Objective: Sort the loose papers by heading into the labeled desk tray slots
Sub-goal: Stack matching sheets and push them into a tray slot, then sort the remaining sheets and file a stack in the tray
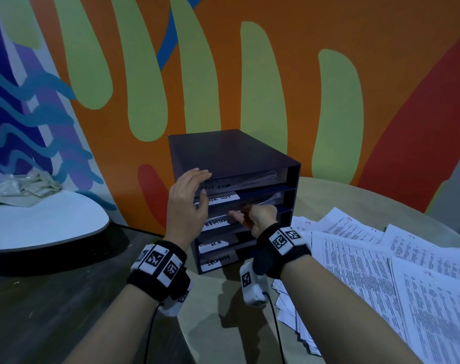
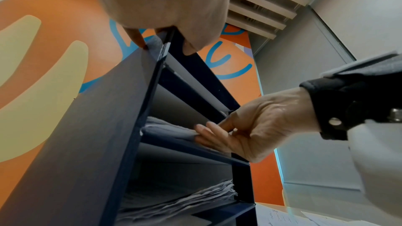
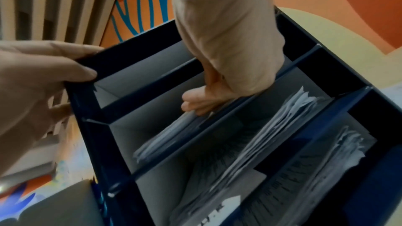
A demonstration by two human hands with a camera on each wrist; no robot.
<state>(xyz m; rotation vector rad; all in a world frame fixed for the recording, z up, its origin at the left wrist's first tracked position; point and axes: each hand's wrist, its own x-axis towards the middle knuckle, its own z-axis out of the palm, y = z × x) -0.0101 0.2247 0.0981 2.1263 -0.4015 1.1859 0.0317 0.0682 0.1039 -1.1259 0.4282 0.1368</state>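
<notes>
I'm judging this midway -- left hand (image 1: pixel 189 203) gripping the dark blue slotted desk tray (image 1: pixel 223 151), right hand (image 1: pixel 263 219) pressing flat-fingered on filed white sheets (image 2: pixel 169 130), many loose printed papers (image 1: pixel 368 271) waiting.

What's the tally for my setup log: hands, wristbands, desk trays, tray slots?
Hands: 2 (left hand, right hand)
Wristbands: 2 (left wristband, right wristband)
Desk tray: 1
Slots: 5
Total: 10
</notes>
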